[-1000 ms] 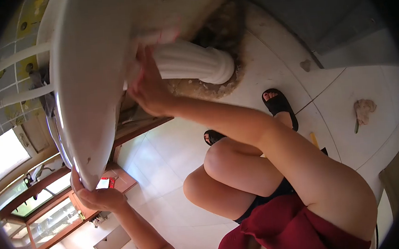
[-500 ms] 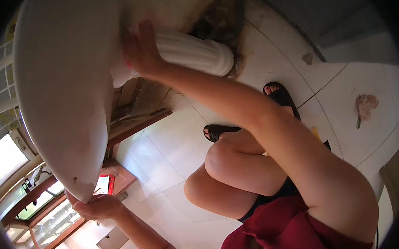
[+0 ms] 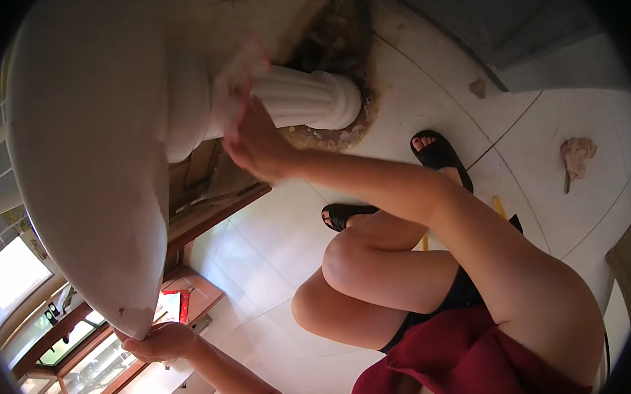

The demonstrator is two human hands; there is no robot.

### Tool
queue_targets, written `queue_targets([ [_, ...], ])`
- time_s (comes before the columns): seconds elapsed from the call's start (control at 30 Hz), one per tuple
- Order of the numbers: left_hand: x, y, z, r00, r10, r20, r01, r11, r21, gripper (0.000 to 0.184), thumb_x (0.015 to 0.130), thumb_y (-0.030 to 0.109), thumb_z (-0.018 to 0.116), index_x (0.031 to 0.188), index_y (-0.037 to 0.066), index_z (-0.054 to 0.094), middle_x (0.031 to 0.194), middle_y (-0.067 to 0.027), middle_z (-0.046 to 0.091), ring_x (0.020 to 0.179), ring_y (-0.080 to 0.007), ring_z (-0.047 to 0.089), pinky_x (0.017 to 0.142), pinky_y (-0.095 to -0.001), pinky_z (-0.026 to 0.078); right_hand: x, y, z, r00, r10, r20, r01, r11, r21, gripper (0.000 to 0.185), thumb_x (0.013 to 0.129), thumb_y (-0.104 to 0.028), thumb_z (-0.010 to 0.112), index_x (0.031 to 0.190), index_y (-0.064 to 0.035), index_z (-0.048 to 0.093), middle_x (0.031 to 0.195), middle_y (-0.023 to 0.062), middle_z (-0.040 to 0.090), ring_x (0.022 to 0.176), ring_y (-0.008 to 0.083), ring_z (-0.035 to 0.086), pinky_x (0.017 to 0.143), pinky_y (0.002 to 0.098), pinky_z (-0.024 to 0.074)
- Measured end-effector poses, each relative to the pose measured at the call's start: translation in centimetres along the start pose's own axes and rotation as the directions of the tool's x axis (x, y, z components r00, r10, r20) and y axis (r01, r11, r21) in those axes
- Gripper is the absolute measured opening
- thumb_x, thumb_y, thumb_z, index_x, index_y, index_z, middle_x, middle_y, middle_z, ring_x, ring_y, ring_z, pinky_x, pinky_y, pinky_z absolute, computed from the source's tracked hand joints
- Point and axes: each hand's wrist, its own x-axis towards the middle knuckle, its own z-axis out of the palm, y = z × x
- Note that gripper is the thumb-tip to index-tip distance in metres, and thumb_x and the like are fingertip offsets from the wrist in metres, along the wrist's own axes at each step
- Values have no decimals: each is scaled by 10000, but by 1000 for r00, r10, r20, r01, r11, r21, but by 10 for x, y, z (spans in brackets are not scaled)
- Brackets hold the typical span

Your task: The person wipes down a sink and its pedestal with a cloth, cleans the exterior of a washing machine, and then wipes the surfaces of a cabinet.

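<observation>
A large white basin [image 3: 94, 176] fills the left side, its underside facing me, with a fluted white pedestal [image 3: 309, 98] beside it. My left hand [image 3: 161, 342] is wrapped round the basin's lower tip, some of its fingers hidden behind the rim. At the pedestal's upper part is my right hand [image 3: 260, 138], its fingers closed on a pale, pink-edged thing [image 3: 238, 78] that is blurred by motion; I cannot make out what it is. Dark stains mark the floor around the pedestal's foot.
Tiled floor [image 3: 476, 186] lies beneath my bent knees and black sandals [image 3: 441, 155]. A crumpled pale thing [image 3: 578, 155] rests on it at the right. A grey panel [image 3: 562, 62] stands at the top right, and wood-framed glass [image 3: 97, 373] shows at the lower left.
My right hand moved up along the basin's underside, then back down and right to the pedestal. The view has shifted, so more of the basin shows. My left hand still grips its tip.
</observation>
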Motion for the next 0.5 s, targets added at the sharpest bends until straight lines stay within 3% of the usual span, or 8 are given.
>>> queue_targets([
  [0.1,-2,8,-1,999,-30,13,30,999,24,603,950,444,287,999,-73,593,1011,-193,595,966,-261,561,874,-400,416,-53,-15,33,983,-181,-16,181,983,9,455,932,-285,414,1323,-53,416,1367,201,379,1313,442,245,1108,540,150],
  [0.17,0,7,-1,999,-45,6,44,999,27,610,952,448,280,1007,-74,593,1019,-196,594,976,-264,564,878,-402,419,-55,-18,51,994,-29,105,21,997,76,432,939,-279,421,1275,-7,424,1319,264,379,1264,469,283,1064,559,198],
  [0.23,0,-4,-6,1000,-3,-4,3,999,54,603,961,425,265,1029,-85,578,1045,-203,588,977,-269,569,878,-403,432,-53,-25,53,971,111,-210,-51,961,273,292,915,-148,472,1174,-13,484,1252,217,436,1198,436,339,1010,559,234],
  [0.27,0,-10,-10,1000,16,1,-16,997,80,595,967,410,259,1043,-92,569,1060,-207,584,978,-270,571,880,-402,441,-49,-21,51,903,37,-428,78,966,247,273,880,-78,515,1143,-8,489,1184,230,457,1084,436,395,968,528,289],
  [0.33,-7,13,4,997,52,-55,-43,985,168,528,969,363,291,988,-105,537,987,-198,575,883,-249,576,775,-358,471,-27,-14,38,929,32,-369,57,972,226,284,880,-104,519,1138,10,484,1148,251,455,1066,443,399,943,534,302],
  [0.37,-6,13,5,994,-1,-110,16,990,137,541,969,370,287,1023,-102,547,1030,-205,580,939,-267,574,840,-384,457,-15,-10,32,947,37,-319,31,978,204,302,879,-131,524,1133,28,479,1112,272,453,1048,451,404,919,541,315],
  [0.43,-6,7,4,989,-34,-146,48,995,93,517,968,346,296,1051,-98,548,1100,-212,575,1018,-290,563,935,-411,420,16,-8,28,912,-6,-410,84,981,173,282,877,-128,518,1112,26,492,1060,249,459,1009,417,425,901,529,327],
  [0.5,-6,13,10,989,41,-141,-34,998,51,468,969,307,314,1050,-102,528,1104,-218,564,1038,-284,552,965,-412,395,42,-5,24,767,-25,-641,98,992,78,274,861,-149,524,1090,2,510,1053,227,476,1013,393,434,917,495,334],
])
